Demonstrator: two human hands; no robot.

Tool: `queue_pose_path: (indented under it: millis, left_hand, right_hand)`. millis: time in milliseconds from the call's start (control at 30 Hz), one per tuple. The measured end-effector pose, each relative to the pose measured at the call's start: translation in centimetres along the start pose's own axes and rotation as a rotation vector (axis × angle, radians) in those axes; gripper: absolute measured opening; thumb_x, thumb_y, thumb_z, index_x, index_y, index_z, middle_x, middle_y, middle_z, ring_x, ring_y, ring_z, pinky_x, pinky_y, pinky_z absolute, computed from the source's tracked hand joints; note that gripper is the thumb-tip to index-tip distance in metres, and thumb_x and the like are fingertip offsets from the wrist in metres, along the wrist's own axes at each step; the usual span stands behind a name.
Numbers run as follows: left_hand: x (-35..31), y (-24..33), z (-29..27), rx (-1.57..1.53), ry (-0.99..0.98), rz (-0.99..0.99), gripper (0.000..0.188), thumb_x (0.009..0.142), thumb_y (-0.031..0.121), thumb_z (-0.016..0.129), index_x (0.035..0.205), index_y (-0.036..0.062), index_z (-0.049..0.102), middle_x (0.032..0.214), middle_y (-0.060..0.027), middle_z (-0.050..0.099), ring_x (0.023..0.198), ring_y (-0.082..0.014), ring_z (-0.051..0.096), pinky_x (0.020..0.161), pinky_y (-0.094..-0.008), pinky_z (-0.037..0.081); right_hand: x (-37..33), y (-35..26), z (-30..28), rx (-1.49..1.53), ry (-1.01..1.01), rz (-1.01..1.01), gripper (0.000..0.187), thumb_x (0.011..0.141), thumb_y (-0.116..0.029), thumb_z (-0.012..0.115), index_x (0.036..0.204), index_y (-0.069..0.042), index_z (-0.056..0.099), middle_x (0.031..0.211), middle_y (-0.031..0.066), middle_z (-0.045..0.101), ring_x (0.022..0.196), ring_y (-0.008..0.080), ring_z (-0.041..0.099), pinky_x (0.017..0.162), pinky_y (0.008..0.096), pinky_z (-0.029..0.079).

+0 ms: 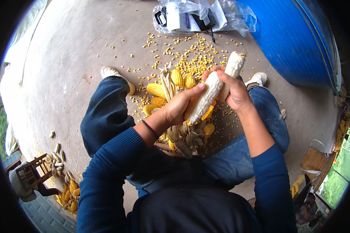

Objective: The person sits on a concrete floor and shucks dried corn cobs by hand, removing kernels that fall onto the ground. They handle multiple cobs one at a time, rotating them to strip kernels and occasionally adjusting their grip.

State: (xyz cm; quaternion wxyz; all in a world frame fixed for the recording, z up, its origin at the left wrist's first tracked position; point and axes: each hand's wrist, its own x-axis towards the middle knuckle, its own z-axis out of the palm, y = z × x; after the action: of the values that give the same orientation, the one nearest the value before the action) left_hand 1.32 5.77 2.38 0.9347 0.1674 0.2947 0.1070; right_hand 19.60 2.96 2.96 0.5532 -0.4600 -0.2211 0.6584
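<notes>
My left hand [178, 107] is closed around a corn cob [204, 98], mostly stripped white, with yellow kernels left along its lower right side. A bare white cob [235, 64] is gripped in my right hand [238, 94]; it slants up and to the right. The two cobs are crossed close together, but whether they touch is hard to tell. Beneath my hands, between my legs, lies a pile of yellow corn ears [155, 90] with dry husks [169, 84]. Loose kernels [198, 60] are scattered over the floor beyond the pile.
A large blue barrel [291, 42] stands at the far right. Clear plastic bags [237, 17] with papers and dark items lie at the far middle. At the lower left are a wooden stool [33, 171], stripped cobs [57, 160] and more corn ears [70, 197]. A brown chair [314, 158] is at right.
</notes>
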Motion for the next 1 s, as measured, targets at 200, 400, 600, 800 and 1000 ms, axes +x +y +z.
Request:
queue_pose_path:
  millis: [200, 400, 600, 800, 1000]
  left_hand:
    - [-1.1, 0.1, -1.2, -0.103, 0.205, 0.251, 0.037, 0.084, 0.036, 0.065, 0.1, 0.0052, 0.054, 0.081, -0.006, 0.06, 0.069, -0.0153, 0.061, 0.058, -0.0267, 0.051]
    - [0.5, -1.9, 0.2, -0.135, 0.445, 0.652, 0.032, 0.094, 0.034, 0.052, 0.11, 0.0074, 0.05, 0.094, -0.0038, 0.056, 0.085, -0.0128, 0.054, 0.075, -0.0284, 0.047]
    - [1.9, -2.3, -1.2, -0.286, 0.507, 0.633, 0.038, 0.097, 0.038, 0.037, 0.117, 0.007, 0.048, 0.101, -0.0071, 0.057, 0.088, -0.0176, 0.058, 0.08, -0.032, 0.048]
    - [2.1, -4.4, -3.0, -0.221, 0.613, 0.526, 0.041, 0.097, 0.042, 0.035, 0.115, 0.0081, 0.051, 0.093, -0.0078, 0.062, 0.08, -0.0194, 0.063, 0.07, -0.0342, 0.053]
    - [1.6, -5.5, -2.6, 0.41, 0.697, 0.859, 0.032, 0.099, 0.03, 0.038, 0.106, 0.0, 0.049, 0.093, -0.0109, 0.055, 0.085, -0.0179, 0.051, 0.077, -0.0306, 0.042]
  right_hand:
    - [-1.8, 0.0, 2.4, -0.257, 0.412, -0.084, 0.035, 0.085, -0.021, 0.063, 0.106, 0.007, 0.059, 0.097, 0.0164, 0.065, 0.084, 0.0207, 0.065, 0.08, 0.0316, 0.052]
    - [-4.6, 6.1, 8.6, -0.299, 0.266, -0.233, 0.024, 0.084, -0.019, 0.066, 0.094, 0.002, 0.062, 0.084, 0.0045, 0.065, 0.077, 0.0123, 0.06, 0.069, 0.0283, 0.048]
    - [-3.1, 8.2, 7.4, -0.762, 0.49, -0.682, 0.025, 0.082, -0.019, 0.07, 0.093, 0.002, 0.062, 0.081, 0.0118, 0.067, 0.072, 0.0215, 0.066, 0.064, 0.0326, 0.05]
    - [-2.9, 7.8, 5.4, -0.699, 0.439, -0.395, 0.035, 0.082, -0.033, 0.07, 0.082, 0.002, 0.066, 0.068, 0.0112, 0.067, 0.061, 0.02, 0.065, 0.058, 0.0313, 0.049]
    - [-3.9, 5.1, 7.7, -0.684, 0.376, -0.122, 0.044, 0.08, -0.043, 0.068, 0.076, 0.001, 0.066, 0.067, 0.0157, 0.065, 0.061, 0.0278, 0.065, 0.057, 0.0375, 0.048]
